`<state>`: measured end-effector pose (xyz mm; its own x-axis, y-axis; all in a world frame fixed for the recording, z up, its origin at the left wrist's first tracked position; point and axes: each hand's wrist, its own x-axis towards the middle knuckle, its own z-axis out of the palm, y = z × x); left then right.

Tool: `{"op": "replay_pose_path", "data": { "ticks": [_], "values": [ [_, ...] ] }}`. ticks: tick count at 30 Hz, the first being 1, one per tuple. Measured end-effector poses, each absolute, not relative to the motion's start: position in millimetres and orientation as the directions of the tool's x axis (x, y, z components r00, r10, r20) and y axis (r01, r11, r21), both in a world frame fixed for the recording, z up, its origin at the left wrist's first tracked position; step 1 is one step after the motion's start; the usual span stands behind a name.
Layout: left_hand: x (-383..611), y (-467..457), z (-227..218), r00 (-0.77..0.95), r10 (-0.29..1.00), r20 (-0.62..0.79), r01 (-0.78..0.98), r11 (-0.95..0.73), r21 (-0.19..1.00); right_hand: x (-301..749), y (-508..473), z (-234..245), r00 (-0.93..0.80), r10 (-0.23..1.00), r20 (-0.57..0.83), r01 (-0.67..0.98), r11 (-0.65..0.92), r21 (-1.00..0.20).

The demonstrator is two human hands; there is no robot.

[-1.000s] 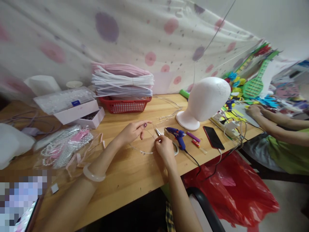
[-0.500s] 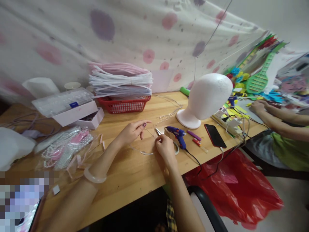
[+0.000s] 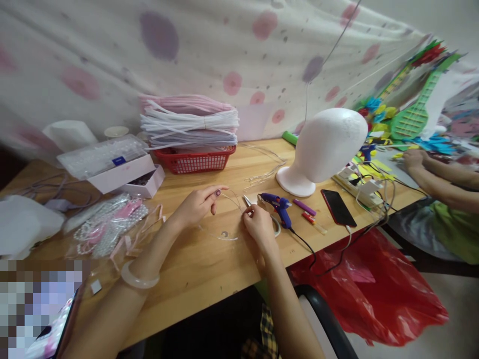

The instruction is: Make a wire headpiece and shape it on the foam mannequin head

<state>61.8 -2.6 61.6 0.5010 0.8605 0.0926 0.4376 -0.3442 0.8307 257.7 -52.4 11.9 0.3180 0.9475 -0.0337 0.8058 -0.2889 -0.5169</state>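
Observation:
A thin pale wire (image 3: 232,201) runs between my two hands above the wooden table. My left hand (image 3: 200,204), with a pale bangle (image 3: 140,276) on its wrist, pinches one stretch of it between thumb and forefinger. My right hand (image 3: 259,222) has its fingertips closed on the wire on the other side. Scissors (image 3: 247,201) show their blades beyond my right fingers and a pale handle loop beside the palm; the rest is hidden under the hand. Below the hands, a clear curved strand (image 3: 226,238) lies on the wood.
A blue glue gun (image 3: 279,207), purple stick (image 3: 305,207), and phone (image 3: 339,208) lie to the right. A white foam head (image 3: 325,144) stands behind them. Further back is a red basket (image 3: 198,162) under pipe cleaners (image 3: 194,122). Bagged beads (image 3: 108,224) lie left. Another person's hands (image 3: 415,158) rest far right.
My left hand has drawn slightly left, away from my right hand, and the wire between them looks straighter. My right hand keeps its pinch. The whole view has shifted a little.

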Motion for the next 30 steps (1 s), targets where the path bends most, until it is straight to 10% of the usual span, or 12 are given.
{"op": "replay_pose_path", "data": {
  "ticks": [30],
  "values": [
    [64,0,57,0.557,0.813,0.166,0.496,-0.487,0.719,241,-44,-8,0.402,0.894,0.198,0.748,-0.196,-0.634]
  ]
}}
